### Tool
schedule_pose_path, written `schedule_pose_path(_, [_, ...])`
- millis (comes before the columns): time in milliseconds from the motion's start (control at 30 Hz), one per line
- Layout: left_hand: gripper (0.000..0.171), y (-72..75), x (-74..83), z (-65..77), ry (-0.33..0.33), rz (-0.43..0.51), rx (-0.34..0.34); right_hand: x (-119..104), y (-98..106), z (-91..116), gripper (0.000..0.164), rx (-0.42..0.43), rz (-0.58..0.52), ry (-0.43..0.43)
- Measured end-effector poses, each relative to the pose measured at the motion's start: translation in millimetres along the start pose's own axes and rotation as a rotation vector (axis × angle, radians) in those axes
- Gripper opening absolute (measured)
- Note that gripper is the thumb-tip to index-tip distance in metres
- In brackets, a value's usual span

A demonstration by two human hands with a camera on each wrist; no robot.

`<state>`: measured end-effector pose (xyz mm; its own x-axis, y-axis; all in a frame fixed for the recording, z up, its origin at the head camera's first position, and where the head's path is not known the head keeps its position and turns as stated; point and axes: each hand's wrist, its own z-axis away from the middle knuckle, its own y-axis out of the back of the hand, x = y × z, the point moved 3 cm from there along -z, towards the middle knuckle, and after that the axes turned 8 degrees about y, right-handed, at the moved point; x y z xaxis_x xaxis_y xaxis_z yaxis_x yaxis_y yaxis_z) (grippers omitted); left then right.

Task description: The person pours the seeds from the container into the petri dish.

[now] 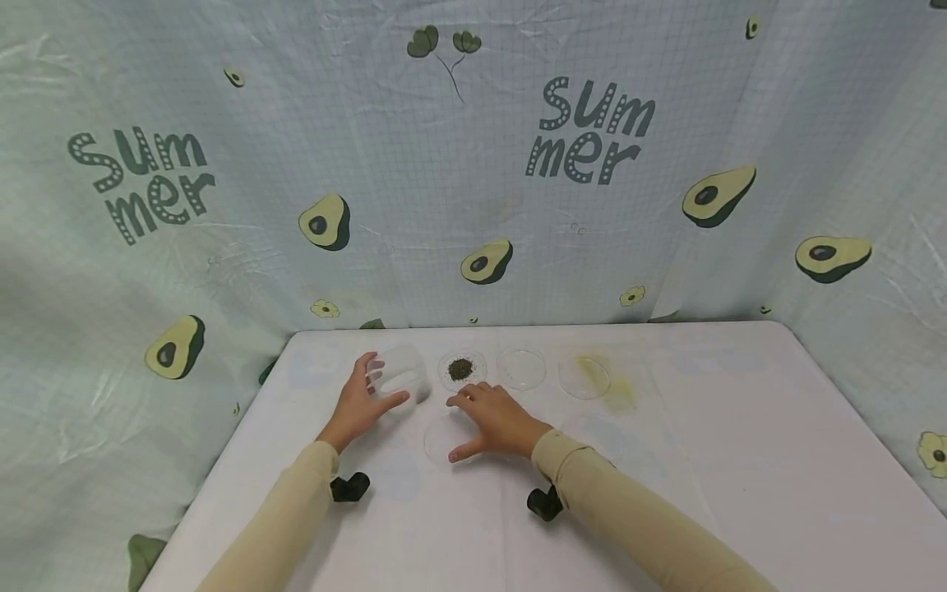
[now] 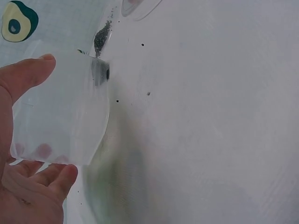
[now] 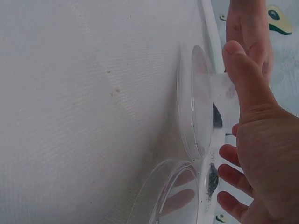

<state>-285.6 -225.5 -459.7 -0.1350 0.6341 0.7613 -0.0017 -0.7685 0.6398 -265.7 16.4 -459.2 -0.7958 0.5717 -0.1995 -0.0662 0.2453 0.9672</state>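
Observation:
My left hand (image 1: 357,411) grips a translucent plastic container (image 1: 399,370), thumb on one side and fingers on the other. In the left wrist view, a little dark material shows near the edge of the container (image 2: 60,107). Just right of it, a clear round dish (image 1: 443,380) holds a small heap of dark dried flakes (image 1: 460,369). My right hand (image 1: 499,419) is spread with nothing between thumb and fingers, above another clear shallow dish (image 1: 426,444). In the right wrist view, clear dishes (image 3: 186,102) stand beside the right hand (image 3: 273,144).
Two more clear round dishes (image 1: 521,370) are farther right in the back row, by a yellow print on the white tablecloth (image 1: 740,460). A few dark crumbs (image 2: 148,94) lie on the cloth. A printed curtain (image 1: 414,164) hangs behind and at both sides.

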Motion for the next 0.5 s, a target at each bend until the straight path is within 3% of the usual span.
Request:
schedule_pose_path(200, [0.106,0.6,-0.1,0.2,-0.006,-0.052,-0.011,1.5,-6.0,-0.9,0.084,-0.011,0.023,0.025])
schedule_pose_path(367, [0.107,1.0,9.9,2.2,-0.102,-0.17,0.037,1.4,-9.0,-1.3,0.084,-0.019,0.028,0.038])
schedule_pose_path(500, [0.097,0.4,18.4,1.7,-0.178,-0.242,0.08,0.2,-10.4,-1.4,0.083,-0.02,0.034,0.044])
